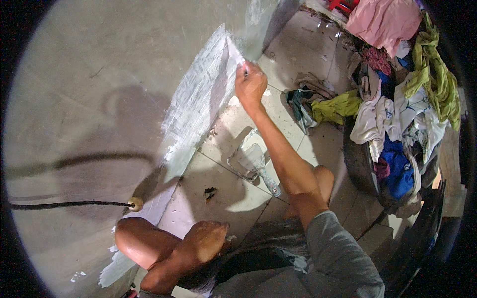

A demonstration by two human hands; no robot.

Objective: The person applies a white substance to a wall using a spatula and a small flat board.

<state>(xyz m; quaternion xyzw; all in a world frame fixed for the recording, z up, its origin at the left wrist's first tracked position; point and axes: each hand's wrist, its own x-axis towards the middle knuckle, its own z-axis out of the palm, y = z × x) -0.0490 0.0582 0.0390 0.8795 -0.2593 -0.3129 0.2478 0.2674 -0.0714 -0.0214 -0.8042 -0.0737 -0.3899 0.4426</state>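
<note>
At the foot of the grey wall, my right hand is closed around the handle of a putty knife. Its white-smeared blade rests against a band of white putty along the wall's base. My left hand is low in view, beside my bent left knee; shade hides how its fingers lie. On the tiles below my right forearm lies a second, wider putty knife, its blade coated with pale putty and its handle toward me.
To the right, a dark round tub overflows with crumpled clothes. A yellow-green cloth trails onto the tiled floor. A black cable ends in a round fitting at the wall. A small dark scrap lies on the tiles.
</note>
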